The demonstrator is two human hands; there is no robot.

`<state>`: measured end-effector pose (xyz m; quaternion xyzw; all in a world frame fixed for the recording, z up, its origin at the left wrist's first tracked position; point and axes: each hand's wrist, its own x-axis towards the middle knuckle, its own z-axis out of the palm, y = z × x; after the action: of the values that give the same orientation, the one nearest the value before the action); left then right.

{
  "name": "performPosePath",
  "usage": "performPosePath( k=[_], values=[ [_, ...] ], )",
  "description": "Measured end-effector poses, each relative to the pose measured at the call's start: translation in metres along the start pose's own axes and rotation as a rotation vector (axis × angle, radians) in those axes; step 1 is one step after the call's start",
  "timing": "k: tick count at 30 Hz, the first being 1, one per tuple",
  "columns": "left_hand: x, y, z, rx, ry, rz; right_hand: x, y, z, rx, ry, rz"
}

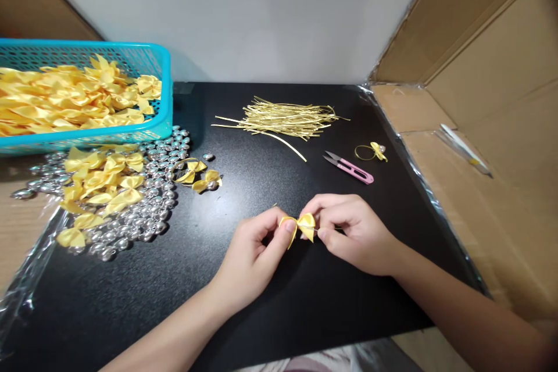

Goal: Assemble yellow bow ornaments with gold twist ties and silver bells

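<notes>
A small yellow ribbon bow (307,223) is held between my two hands over the front middle of the black table. My left hand (261,244) pinches its left loop between thumb and fingers. At the bow's right side, the fingers of my right hand (353,232) are closed on a thin strand that runs from the bow; a bit of gold shows beyond the fingers. Most of the strand is hidden. Beyond my hands lie a pile of gold twist ties (288,118) and pink thread snips (351,168) with the blades pointing left.
A blue basket (163,93) full of yellow bows stands at the back left. In front of it, loose bows (104,177) lie on silvery beads (152,215). A tied bow with a gold loop (377,151) lies at right. Cardboard (492,128) borders the right side, with a white pen-like tool (465,148).
</notes>
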<state>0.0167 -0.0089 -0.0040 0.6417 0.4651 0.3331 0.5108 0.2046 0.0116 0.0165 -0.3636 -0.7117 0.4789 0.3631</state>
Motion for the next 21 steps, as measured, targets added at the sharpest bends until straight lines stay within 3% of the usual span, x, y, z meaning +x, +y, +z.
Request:
performPosePath(
  k=[13, 21],
  values=[
    [0.0002, -0.0025, 0.0016, 0.030, 0.018, 0.009, -0.0013, -0.0007, 0.0014, -0.013, 0.025, 0.024],
    [0.0020, -0.0047, 0.0041, 0.268, 0.093, 0.169, -0.0056, -0.0020, 0.0079, -0.084, 0.062, 0.120]
  ],
)
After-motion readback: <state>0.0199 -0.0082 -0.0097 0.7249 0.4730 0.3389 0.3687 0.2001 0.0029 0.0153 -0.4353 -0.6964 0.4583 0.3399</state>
